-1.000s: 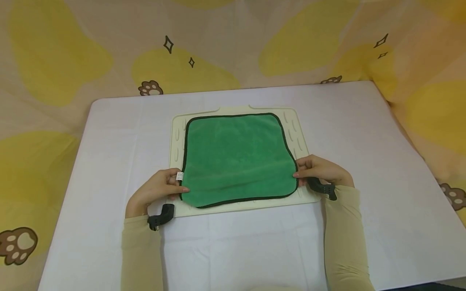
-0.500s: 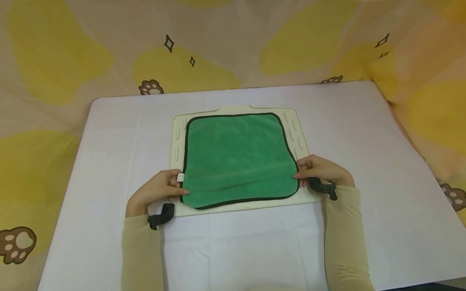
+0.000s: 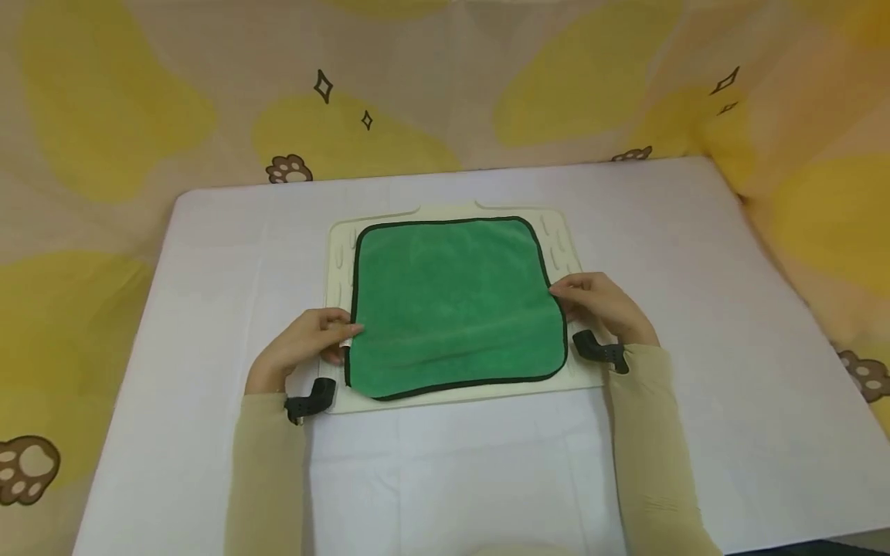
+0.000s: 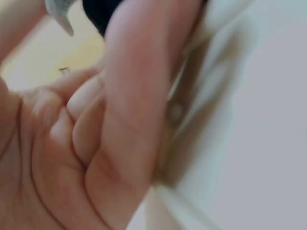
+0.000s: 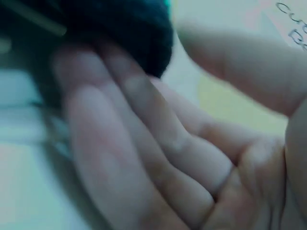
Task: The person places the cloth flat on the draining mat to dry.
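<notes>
A green towel (image 3: 455, 301) with a dark border lies spread over a cream board (image 3: 340, 266), rippled slightly near its front. My left hand (image 3: 302, 345) pinches its left edge, thumb on top and fingers underneath, partly covering the white tag. On the opposite edge my right hand (image 3: 605, 307) pinches the border farther back, thumb above it. Close up in the right wrist view, the dark edge of the towel (image 5: 139, 33) sits over the fingers; blur hides the exact thumb contact. The left wrist view has curled fingers (image 4: 136, 100) beside the pale board.
A white-covered table (image 3: 445, 471) extends on all sides of the board. Behind it hangs a yellow-patterned curtain (image 3: 570, 85), which wraps round to the left and right. Black wrist-worn devices (image 3: 311, 400) sit near the board's edges.
Both hands have slid away from me along the towel's side edges, the right one farther and slightly inward. The towel has stayed almost where it was.
</notes>
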A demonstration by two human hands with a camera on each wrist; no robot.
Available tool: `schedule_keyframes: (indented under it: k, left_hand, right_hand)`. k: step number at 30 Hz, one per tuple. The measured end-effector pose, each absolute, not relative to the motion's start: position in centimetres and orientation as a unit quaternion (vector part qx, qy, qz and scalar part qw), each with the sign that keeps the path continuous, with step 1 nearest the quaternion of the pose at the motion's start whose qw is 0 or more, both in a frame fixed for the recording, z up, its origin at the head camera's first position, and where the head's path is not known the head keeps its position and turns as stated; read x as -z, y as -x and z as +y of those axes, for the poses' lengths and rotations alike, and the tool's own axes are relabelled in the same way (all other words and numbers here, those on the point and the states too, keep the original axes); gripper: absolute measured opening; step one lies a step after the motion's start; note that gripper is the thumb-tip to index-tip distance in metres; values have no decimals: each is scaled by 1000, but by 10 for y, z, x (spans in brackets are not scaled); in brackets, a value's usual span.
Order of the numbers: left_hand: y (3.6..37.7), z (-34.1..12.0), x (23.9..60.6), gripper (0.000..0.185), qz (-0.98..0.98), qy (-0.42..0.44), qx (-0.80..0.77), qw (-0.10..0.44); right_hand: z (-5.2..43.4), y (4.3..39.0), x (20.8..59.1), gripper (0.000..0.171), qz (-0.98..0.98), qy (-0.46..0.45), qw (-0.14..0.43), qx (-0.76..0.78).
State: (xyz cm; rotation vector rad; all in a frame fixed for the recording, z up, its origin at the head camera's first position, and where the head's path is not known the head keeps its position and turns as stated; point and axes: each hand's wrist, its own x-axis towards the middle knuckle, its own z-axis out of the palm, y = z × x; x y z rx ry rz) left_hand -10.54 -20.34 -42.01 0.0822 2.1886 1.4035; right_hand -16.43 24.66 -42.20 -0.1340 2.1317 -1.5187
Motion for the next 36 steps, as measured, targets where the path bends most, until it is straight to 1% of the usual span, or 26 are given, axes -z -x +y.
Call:
schedule_keyframes:
  k: [3, 6, 13, 20, 23, 28, 32, 36]
  left_hand:
    - [125, -205, 420, 41, 810, -30, -531, 247]
    - [142, -206, 421, 39, 803, -23, -549, 232]
    - [174, -203, 425, 40, 800, 4, -562, 210]
    - [197, -193, 425, 45, 806, 44, -559, 189]
    - [204, -189, 426, 41, 799, 53, -571, 179]
    - [208, -185, 426, 29, 798, 51, -580, 156]
    - [209, -187, 424, 26, 799, 57, -583, 137]
    - [209, -191, 423, 27, 796, 59, -591, 113]
  right_hand:
    - [242, 177, 420, 37, 808, 36, 227, 543]
    - [237, 190, 416, 37, 818, 38, 214, 532]
    - [228, 221, 415, 34, 841, 20, 186, 508]
    - [221, 245, 419, 31, 848, 2, 166, 503]
    - [217, 250, 419, 28, 848, 7, 153, 508]
    - [213, 256, 419, 19, 842, 5, 138, 522]
    - [211, 261, 421, 19, 842, -13, 130, 523]
    - [210, 265, 419, 22, 843, -20, 106, 527]
